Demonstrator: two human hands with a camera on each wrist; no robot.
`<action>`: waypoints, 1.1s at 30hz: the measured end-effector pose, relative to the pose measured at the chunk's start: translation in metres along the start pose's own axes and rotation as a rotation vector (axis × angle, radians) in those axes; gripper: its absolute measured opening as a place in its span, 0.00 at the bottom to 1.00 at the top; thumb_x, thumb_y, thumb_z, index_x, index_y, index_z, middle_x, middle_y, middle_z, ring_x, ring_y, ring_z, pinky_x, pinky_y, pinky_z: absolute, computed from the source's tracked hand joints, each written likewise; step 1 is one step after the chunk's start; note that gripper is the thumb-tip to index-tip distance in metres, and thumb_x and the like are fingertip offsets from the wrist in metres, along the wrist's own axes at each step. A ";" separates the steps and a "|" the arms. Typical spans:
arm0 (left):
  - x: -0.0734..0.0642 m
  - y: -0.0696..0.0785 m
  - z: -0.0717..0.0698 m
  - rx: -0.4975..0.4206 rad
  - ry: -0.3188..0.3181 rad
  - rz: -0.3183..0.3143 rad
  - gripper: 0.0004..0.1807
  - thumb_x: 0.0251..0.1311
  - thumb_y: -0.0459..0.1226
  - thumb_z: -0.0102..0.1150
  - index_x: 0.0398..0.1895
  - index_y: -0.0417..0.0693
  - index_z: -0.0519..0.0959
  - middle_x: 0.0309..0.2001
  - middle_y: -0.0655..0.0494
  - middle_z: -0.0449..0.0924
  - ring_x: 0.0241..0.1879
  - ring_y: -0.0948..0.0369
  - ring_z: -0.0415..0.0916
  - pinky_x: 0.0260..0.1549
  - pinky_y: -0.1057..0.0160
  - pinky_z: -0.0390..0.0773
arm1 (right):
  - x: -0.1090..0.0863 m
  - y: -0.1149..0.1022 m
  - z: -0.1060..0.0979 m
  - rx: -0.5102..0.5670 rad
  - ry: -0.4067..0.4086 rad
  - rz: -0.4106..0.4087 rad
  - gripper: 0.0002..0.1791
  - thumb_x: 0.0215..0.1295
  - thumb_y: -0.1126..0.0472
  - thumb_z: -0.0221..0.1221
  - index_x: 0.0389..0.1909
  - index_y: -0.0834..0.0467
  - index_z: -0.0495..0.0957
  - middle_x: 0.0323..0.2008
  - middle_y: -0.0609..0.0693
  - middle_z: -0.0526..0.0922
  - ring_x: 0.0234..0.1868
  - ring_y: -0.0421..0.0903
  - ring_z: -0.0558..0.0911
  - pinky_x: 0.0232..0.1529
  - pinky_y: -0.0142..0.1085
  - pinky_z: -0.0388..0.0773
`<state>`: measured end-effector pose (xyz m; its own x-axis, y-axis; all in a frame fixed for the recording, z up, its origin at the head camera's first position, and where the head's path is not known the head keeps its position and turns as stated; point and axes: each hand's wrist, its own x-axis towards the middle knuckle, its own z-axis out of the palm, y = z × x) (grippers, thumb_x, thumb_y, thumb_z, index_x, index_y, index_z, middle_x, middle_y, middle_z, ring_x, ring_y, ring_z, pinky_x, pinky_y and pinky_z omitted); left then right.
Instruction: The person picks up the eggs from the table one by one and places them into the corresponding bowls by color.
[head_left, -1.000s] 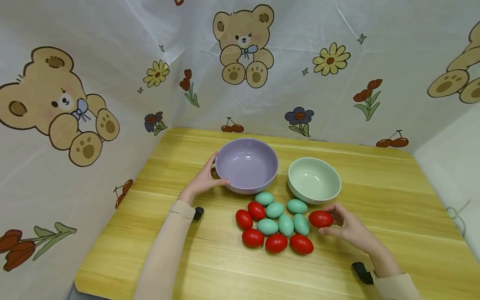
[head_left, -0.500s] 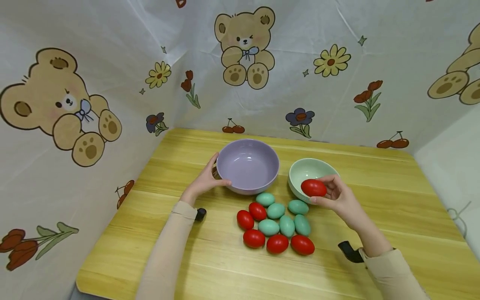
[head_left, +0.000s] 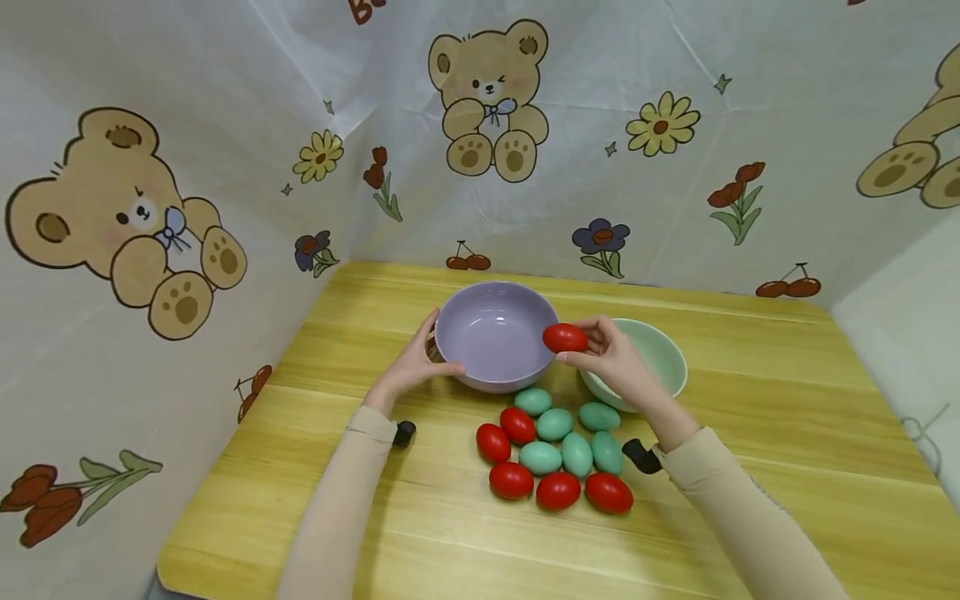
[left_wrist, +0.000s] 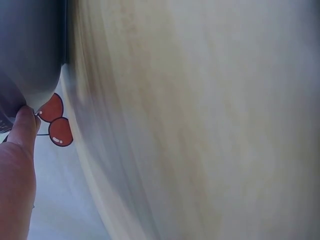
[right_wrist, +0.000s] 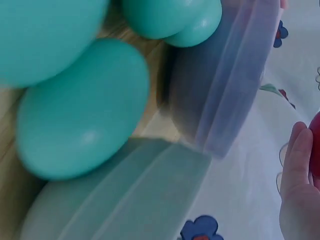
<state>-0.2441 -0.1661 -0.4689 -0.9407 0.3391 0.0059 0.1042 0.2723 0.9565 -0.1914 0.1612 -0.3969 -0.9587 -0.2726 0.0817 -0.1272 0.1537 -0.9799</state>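
My right hand [head_left: 617, 360] pinches a red egg [head_left: 564, 338] above the right rim of the purple bowl [head_left: 487, 333]. My left hand [head_left: 407, 368] grips that bowl at its left side, thumb at the near edge and fingers farther round. In the left wrist view the thumb [left_wrist: 22, 127] touches the bowl's wall. Partly hidden behind my right hand and forearm is the light green bowl [head_left: 663, 354]. The right wrist view shows the held egg [right_wrist: 315, 145] only at its edge.
In front of the bowls lies a cluster of several red eggs [head_left: 557, 492] and several mint-green eggs [head_left: 577, 455] on the wooden table [head_left: 435, 533]. A white cloth [head_left: 480, 212] printed with bears and flowers hangs behind and at the left.
My right hand has carried the red egg from right of the cluster, up over the green bowl, then left to the purple bowl's rim. My left hand stays on the purple bowl.
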 end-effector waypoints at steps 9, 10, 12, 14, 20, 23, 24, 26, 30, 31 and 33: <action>0.000 0.002 0.003 0.004 -0.005 0.003 0.63 0.43 0.38 0.74 0.74 0.51 0.36 0.73 0.53 0.35 0.67 0.49 0.48 0.61 0.59 0.58 | 0.036 0.002 0.028 0.009 -0.033 0.039 0.30 0.52 0.65 0.67 0.53 0.66 0.64 0.48 0.60 0.76 0.46 0.51 0.78 0.45 0.33 0.77; 0.000 0.002 0.004 0.002 -0.004 0.001 0.63 0.43 0.38 0.74 0.74 0.52 0.36 0.73 0.53 0.35 0.67 0.49 0.48 0.61 0.59 0.58 | 0.039 0.002 0.031 0.001 -0.041 0.043 0.29 0.52 0.65 0.67 0.53 0.66 0.64 0.48 0.60 0.75 0.45 0.51 0.77 0.45 0.33 0.77; 0.001 0.003 0.005 0.000 -0.001 -0.003 0.63 0.43 0.38 0.74 0.74 0.53 0.37 0.72 0.54 0.36 0.67 0.50 0.49 0.61 0.60 0.59 | 0.044 0.002 0.038 -0.030 -0.055 0.045 0.29 0.52 0.66 0.67 0.52 0.66 0.65 0.48 0.60 0.75 0.45 0.52 0.77 0.45 0.34 0.77; 0.001 0.003 0.006 -0.008 -0.002 -0.006 0.62 0.43 0.38 0.74 0.74 0.53 0.37 0.72 0.54 0.37 0.67 0.50 0.49 0.61 0.60 0.59 | 0.049 0.003 0.044 -0.057 -0.067 0.057 0.28 0.52 0.65 0.67 0.51 0.66 0.65 0.47 0.59 0.75 0.45 0.52 0.77 0.46 0.35 0.76; 0.001 0.000 0.006 -0.052 -0.011 -0.009 0.63 0.43 0.37 0.74 0.74 0.55 0.36 0.72 0.54 0.37 0.67 0.50 0.49 0.61 0.61 0.59 | 0.064 0.007 0.060 -0.153 -0.086 0.111 0.27 0.51 0.61 0.68 0.49 0.63 0.67 0.46 0.57 0.74 0.46 0.51 0.75 0.47 0.38 0.75; -0.001 0.002 0.003 -0.072 -0.016 -0.021 0.63 0.43 0.37 0.74 0.74 0.54 0.36 0.72 0.54 0.36 0.67 0.50 0.48 0.61 0.60 0.58 | 0.071 0.009 0.066 -0.197 -0.113 0.135 0.27 0.51 0.61 0.69 0.49 0.62 0.68 0.47 0.56 0.75 0.47 0.51 0.74 0.47 0.39 0.75; -0.003 0.005 0.003 -0.076 -0.023 -0.020 0.63 0.43 0.37 0.74 0.73 0.52 0.35 0.72 0.52 0.36 0.68 0.49 0.48 0.62 0.59 0.57 | 0.073 0.009 0.067 -0.211 -0.125 0.140 0.26 0.50 0.61 0.69 0.48 0.61 0.68 0.47 0.56 0.75 0.47 0.51 0.74 0.48 0.39 0.75; -0.007 0.012 0.002 -0.082 -0.033 -0.026 0.63 0.43 0.36 0.74 0.73 0.50 0.35 0.72 0.50 0.35 0.67 0.47 0.47 0.62 0.58 0.57 | 0.077 0.011 0.070 -0.237 -0.144 0.146 0.26 0.50 0.62 0.69 0.48 0.61 0.69 0.46 0.56 0.76 0.46 0.51 0.74 0.47 0.38 0.75; -0.012 0.024 0.003 -0.085 -0.054 -0.019 0.62 0.45 0.33 0.72 0.73 0.46 0.33 0.72 0.46 0.35 0.67 0.45 0.47 0.62 0.56 0.57 | 0.081 0.014 0.077 -0.281 -0.160 0.139 0.26 0.48 0.63 0.70 0.46 0.62 0.70 0.44 0.56 0.77 0.46 0.51 0.75 0.48 0.37 0.74; -0.012 0.025 0.003 -0.082 -0.055 -0.022 0.61 0.46 0.33 0.71 0.73 0.46 0.33 0.72 0.46 0.35 0.67 0.45 0.47 0.62 0.57 0.57 | 0.081 0.014 0.079 -0.286 -0.161 0.141 0.26 0.47 0.63 0.71 0.46 0.63 0.70 0.44 0.56 0.77 0.45 0.50 0.75 0.48 0.37 0.74; -0.012 0.027 0.004 -0.078 -0.063 -0.025 0.61 0.47 0.32 0.71 0.73 0.46 0.33 0.72 0.46 0.34 0.67 0.46 0.47 0.62 0.57 0.57 | 0.081 0.016 0.082 -0.281 -0.168 0.160 0.26 0.47 0.64 0.71 0.46 0.63 0.70 0.43 0.55 0.77 0.45 0.50 0.75 0.48 0.37 0.74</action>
<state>-0.2284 -0.1593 -0.4447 -0.9203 0.3897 -0.0347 0.0530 0.2119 0.9759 -0.2502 0.0639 -0.4206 -0.9198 -0.3728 -0.1223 -0.0667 0.4557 -0.8876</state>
